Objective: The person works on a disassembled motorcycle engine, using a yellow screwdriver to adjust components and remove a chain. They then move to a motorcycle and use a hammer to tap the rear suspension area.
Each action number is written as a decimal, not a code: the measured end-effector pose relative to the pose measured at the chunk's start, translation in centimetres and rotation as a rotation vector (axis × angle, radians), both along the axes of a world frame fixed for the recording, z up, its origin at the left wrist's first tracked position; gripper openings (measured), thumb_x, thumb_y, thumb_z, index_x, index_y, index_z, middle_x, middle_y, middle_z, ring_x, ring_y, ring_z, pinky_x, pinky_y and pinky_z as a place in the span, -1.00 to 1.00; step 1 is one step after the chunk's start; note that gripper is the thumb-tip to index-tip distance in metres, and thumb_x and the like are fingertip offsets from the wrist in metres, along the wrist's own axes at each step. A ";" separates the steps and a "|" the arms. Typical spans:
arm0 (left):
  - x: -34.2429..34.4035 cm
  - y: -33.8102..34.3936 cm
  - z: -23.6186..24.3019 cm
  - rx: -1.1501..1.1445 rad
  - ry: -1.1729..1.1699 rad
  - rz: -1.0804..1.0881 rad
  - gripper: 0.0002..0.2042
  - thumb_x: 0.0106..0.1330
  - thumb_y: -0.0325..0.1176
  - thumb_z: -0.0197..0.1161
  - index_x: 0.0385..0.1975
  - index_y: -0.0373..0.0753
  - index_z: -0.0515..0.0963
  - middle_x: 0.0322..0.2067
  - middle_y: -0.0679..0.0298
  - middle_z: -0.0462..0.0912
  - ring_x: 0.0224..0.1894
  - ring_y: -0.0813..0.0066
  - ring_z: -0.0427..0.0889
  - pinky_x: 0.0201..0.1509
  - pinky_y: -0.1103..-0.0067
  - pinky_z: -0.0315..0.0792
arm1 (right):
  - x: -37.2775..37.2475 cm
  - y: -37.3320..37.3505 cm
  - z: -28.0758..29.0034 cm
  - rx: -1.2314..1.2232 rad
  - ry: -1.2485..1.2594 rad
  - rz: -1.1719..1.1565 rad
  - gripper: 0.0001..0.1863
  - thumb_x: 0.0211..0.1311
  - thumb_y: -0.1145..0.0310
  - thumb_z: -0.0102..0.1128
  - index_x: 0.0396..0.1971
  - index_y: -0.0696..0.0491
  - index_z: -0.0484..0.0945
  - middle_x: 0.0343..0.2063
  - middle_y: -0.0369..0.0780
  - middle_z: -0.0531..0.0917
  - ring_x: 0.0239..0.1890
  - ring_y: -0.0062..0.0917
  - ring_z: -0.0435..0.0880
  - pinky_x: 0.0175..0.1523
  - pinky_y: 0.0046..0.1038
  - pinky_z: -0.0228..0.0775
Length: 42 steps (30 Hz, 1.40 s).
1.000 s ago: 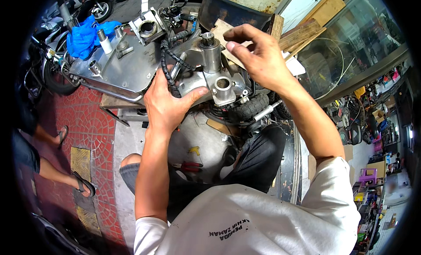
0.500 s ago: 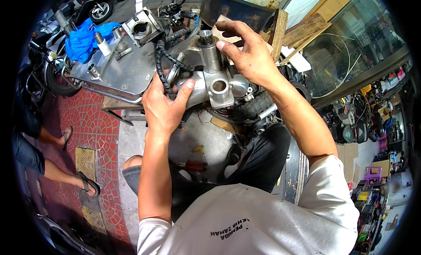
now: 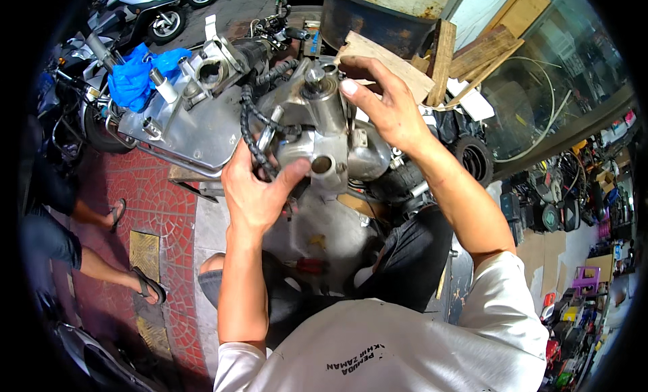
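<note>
A silver metal housing (image 3: 368,156) with black spiral-wrapped cables (image 3: 251,125) along its left side is between my two hands. A thick upright cylinder (image 3: 329,115) rises from it, with a shiny rod end in its top. Below that, a shorter round socket (image 3: 323,165) shows its dark bore. My left hand (image 3: 260,189) grips the housing's left side under the cables; its thumb lies beside the socket and its other fingers are partly hidden. My right hand (image 3: 385,102) is curled at the upper right of the cylinder, thumb toward its rim, fingertips partly hidden behind.
Left of the housing, a metal plate (image 3: 202,135) carries a second housing (image 3: 212,71), a white-and-metal cylinder (image 3: 164,87) and a blue plastic bag (image 3: 131,81). Wood planks (image 3: 442,61) lean at the back right. Red-handled pliers (image 3: 310,265) lie between my legs. Another person's sandalled foot (image 3: 148,286) is at the left.
The housing has turned between my hands, its lower socket swinging left and nearer and the cylinder tilting. Both hands stay on it. The whole view has shifted slightly.
</note>
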State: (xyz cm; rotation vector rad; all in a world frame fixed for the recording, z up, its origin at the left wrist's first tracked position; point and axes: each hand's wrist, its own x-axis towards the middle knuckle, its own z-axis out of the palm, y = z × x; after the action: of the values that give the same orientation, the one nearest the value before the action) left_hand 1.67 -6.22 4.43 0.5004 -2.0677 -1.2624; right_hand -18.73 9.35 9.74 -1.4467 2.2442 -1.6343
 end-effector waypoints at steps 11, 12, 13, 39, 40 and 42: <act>0.9 -1.9 1.7 0.045 -0.189 -0.154 -0.32 -0.14 -0.03 0.75 -0.09 -0.35 0.64 -0.29 0.18 0.72 -0.25 0.30 0.72 -0.06 0.41 0.58 | -4.9 -1.7 -3.0 -0.075 0.225 0.224 -0.48 0.48 0.12 0.16 0.21 0.23 0.50 0.22 0.04 0.57 0.21 -0.04 0.57 0.30 -0.16 0.35; 0.9 -2.3 2.0 0.038 -0.243 -0.204 -0.41 -0.05 -0.14 0.70 -0.09 -0.37 0.63 -0.20 0.11 0.72 -0.16 0.24 0.74 0.01 0.39 0.58 | -5.1 -1.6 -3.3 -0.058 0.159 0.244 -0.44 0.49 0.08 0.15 0.23 0.22 0.50 0.26 0.04 0.55 0.23 -0.04 0.56 0.32 -0.16 0.33; 1.0 -2.0 2.0 0.128 -0.294 -0.163 -0.49 0.00 -0.22 0.64 -0.10 -0.36 0.63 -0.19 0.09 0.71 -0.14 0.21 0.73 0.01 0.37 0.57 | -5.2 -1.6 -3.1 -0.045 0.097 0.256 -0.42 0.48 0.04 0.14 0.24 0.22 0.50 0.26 0.04 0.54 0.24 -0.04 0.55 0.33 -0.16 0.32; 16.5 -14.8 4.1 0.607 -1.211 0.073 -0.64 0.28 -0.05 0.41 -0.20 -0.27 0.68 -0.47 0.25 0.61 -0.44 0.35 0.59 -0.37 0.31 0.48 | 52.1 54.3 22.1 0.478 -1.616 -2.062 -0.43 0.34 -0.26 0.21 -0.16 0.03 0.65 -0.42 -0.19 0.71 -0.54 -0.29 0.69 -0.48 -0.13 0.37; 17.8 -16.0 4.3 0.632 -1.277 0.078 -0.65 0.30 -0.07 0.36 -0.16 -0.25 0.68 -0.43 0.21 0.63 -0.43 0.30 0.62 -0.39 0.29 0.50 | 54.6 52.6 21.2 0.412 -1.646 -2.155 -0.45 0.33 -0.21 0.26 -0.13 0.05 0.65 -0.40 -0.17 0.73 -0.51 -0.34 0.72 -0.48 -0.18 0.40; 17.3 -21.1 5.4 0.776 -1.560 0.044 -0.73 0.35 -0.12 0.24 -0.18 -0.19 0.65 -0.44 0.20 0.60 -0.42 0.28 0.63 -0.51 0.27 0.49 | 54.5 43.3 22.4 0.521 -1.784 -2.167 -0.51 0.35 -0.11 0.29 -0.18 0.09 0.65 -0.42 -0.16 0.73 -0.52 -0.39 0.72 -0.49 -0.24 0.43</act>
State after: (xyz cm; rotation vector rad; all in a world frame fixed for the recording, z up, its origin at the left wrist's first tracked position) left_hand 18.99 -27.35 9.79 2.4737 -2.4088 -1.8853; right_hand 35.74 52.60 32.19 2.3073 1.5653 -0.6809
